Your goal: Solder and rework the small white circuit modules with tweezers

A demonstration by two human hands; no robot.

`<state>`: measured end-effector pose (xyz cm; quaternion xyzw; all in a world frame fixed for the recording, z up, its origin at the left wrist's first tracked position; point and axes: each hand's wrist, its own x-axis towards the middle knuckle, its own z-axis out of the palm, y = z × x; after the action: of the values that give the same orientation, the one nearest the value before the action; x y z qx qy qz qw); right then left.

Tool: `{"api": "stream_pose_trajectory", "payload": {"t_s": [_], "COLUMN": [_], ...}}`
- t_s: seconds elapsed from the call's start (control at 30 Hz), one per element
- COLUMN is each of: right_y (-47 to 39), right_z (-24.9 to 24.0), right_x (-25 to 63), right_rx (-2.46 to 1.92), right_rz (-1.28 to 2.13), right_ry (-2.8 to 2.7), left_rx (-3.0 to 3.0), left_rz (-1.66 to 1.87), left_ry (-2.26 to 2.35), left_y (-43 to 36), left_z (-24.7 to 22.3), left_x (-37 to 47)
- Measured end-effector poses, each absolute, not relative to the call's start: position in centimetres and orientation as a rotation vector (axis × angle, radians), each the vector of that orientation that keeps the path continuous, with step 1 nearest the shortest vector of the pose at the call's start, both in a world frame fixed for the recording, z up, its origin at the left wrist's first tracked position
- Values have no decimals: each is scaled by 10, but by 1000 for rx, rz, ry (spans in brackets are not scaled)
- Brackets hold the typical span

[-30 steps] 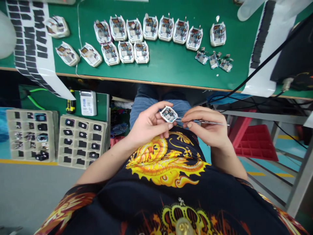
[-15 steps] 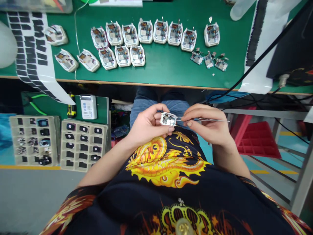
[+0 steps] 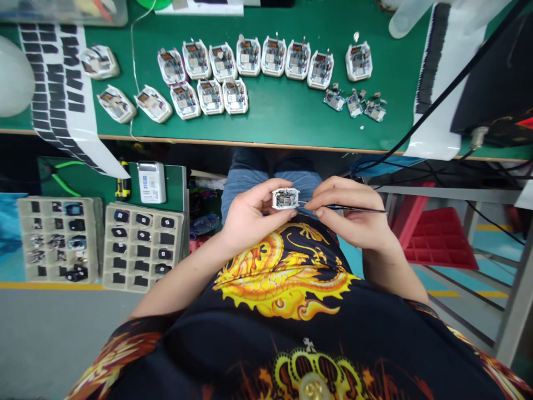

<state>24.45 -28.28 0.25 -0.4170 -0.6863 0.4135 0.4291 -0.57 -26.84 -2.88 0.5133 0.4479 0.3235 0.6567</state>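
Above my lap, my left hand [image 3: 254,214] grips a small white watch-like casing [image 3: 285,199] between thumb and fingers, its electronics facing up. My right hand [image 3: 352,208] pinches thin metal tweezers [image 3: 366,209], whose tips are at the casing's right edge. Whether the tips touch a part inside is too small to tell. Beyond my hands, several similar open white casings [image 3: 249,55] stand in rows on the green table [image 3: 283,125]. Loose small circuit boards [image 3: 355,103] lie to the right of the rows.
Sheets with black strips [image 3: 66,83] hang over the table edge at left. Lower left are compartment trays [image 3: 141,244], a white box [image 3: 151,182] and a yellow-black tool [image 3: 123,182]. A black cable [image 3: 437,103] crosses at right, above a red tray [image 3: 441,239].
My left hand has tilted the casing slightly. The tweezers in my right hand have turned, now looking dark, and their tips sit slightly lower at the casing's right edge.
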Motion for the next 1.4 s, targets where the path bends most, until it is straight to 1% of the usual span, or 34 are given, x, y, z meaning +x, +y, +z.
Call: {"api": "stream_pose_trajectory", "payload": {"t_s": [0.1,0.3,0.63,0.87,1.03,1.2,1.4], "right_y": [-285,-295,-299,-297,-297,-306,-314], "right_z": [2,-1,-8,-8,-8,-16,-31], "right_x": [243,237,225,228,227,219,217], "right_rx": [-1046,-1073,-1136,-1152,-1171,-1160,-1105], "right_rz": [978,768,753,824,801,699,475], "right_ry": [-1773,-1947,-1816,-1766,-1770,-1777,-1873], "left_rx": [1138,1051,1077,1001,984,923,799], "left_rz": [740,762,802,735,703,724,695], "left_ry": [1006,1043,989,1008,1029,1053,1029], "left_y": [-270,-273,-273,-275,-276,-275,-266], "left_z": [-31,-30,-32,-31,-32,-30,-28], "left_x": [-6,-5,-1,-1,-1,0,-1]}}
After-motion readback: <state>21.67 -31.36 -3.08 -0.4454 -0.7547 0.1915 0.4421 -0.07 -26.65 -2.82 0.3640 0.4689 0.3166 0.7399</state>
